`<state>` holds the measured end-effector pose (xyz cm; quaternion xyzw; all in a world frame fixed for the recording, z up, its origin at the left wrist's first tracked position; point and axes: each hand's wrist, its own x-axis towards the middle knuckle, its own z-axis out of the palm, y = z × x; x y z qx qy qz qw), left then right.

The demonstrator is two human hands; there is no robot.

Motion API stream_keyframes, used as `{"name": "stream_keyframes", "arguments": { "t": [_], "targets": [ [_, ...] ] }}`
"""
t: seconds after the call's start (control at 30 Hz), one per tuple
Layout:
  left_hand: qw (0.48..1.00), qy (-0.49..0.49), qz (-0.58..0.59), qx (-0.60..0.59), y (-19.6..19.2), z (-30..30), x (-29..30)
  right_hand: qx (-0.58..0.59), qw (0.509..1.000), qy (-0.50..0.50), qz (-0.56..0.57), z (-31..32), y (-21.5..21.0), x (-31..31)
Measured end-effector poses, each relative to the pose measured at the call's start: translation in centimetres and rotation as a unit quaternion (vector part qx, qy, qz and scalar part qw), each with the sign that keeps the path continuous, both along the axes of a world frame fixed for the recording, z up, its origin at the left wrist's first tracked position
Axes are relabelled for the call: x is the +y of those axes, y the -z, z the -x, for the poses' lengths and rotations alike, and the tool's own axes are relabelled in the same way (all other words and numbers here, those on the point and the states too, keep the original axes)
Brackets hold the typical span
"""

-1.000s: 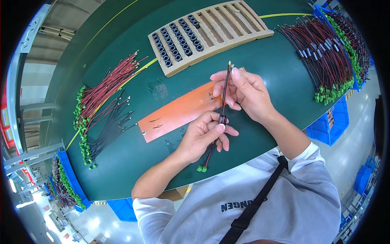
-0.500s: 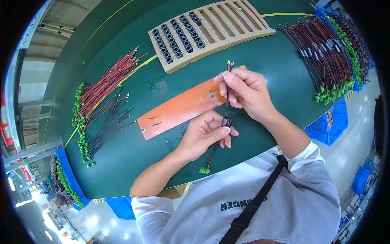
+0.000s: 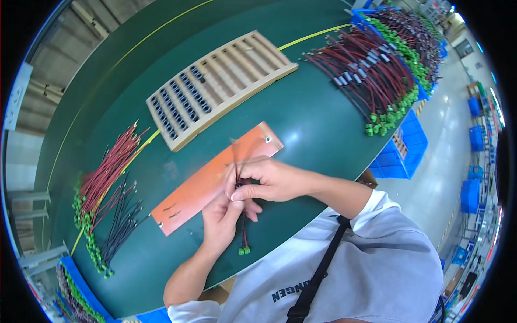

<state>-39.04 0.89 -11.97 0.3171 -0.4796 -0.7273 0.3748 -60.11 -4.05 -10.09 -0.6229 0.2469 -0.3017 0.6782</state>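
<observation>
My left hand (image 3: 219, 216) and my right hand (image 3: 272, 180) meet over the near edge of an orange board (image 3: 196, 183), both closed on one cable of black and red wires (image 3: 245, 229). A green terminal plug (image 3: 244, 250) hangs from the cable's lower end. Above my fingers the wire tips are smeared by motion. My fingers cover the middle of the cable, where a black ring-shaped core showed earlier. Beyond the board lies a slotted tan tray (image 3: 215, 116), its left rows filled with black ring cores (image 3: 180, 105) and its right slots bare.
Red and black wires with green plugs (image 3: 110, 177) lie loose at the left. On the right, a large bundle of finished-looking cables with grey cylinders (image 3: 366, 67) spills from a blue bin (image 3: 358, 19). Another blue bin (image 3: 401, 151) stands below the curved green table's (image 3: 318, 129) edge.
My right hand has come down along the cable to meet my left hand. The wire tips now blur. The whole view has turned and shifted, so the tray and board appear further left and lower.
</observation>
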Motion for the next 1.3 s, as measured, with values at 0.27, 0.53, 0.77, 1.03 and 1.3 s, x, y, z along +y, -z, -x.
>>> {"name": "stream_keyframes", "arguments": {
  "t": [0.27, 0.53, 0.77, 1.03, 1.3],
  "targets": [
    [0.984, 0.0, 0.152, -0.093, 0.2, 0.4, 0.3, 0.076, 0.935, 0.32, -0.131, 9.8, -7.4, 2.1],
    [0.969, 0.03, 0.188, -0.156, -0.3, 1.4, 0.0, 0.595, 0.647, 0.409, 0.246, 32.2, -13.6, -5.4],
    [0.959, 0.034, 0.225, -0.169, -0.3, 1.2, -0.2, 0.688, 0.418, 0.357, 0.474, 33.5, -9.1, -8.2],
    [0.942, 0.059, 0.256, -0.21, -0.8, 0.4, -0.3, -0.024, 0.398, 0.156, 0.904, 10.7, -14.4, 5.1],
    [0.939, 0.058, 0.283, -0.187, 0.1, 0.8, -0.5, -0.115, 0.531, -0.006, 0.839, 3.5, -16.2, 6.8]
  ]
}}
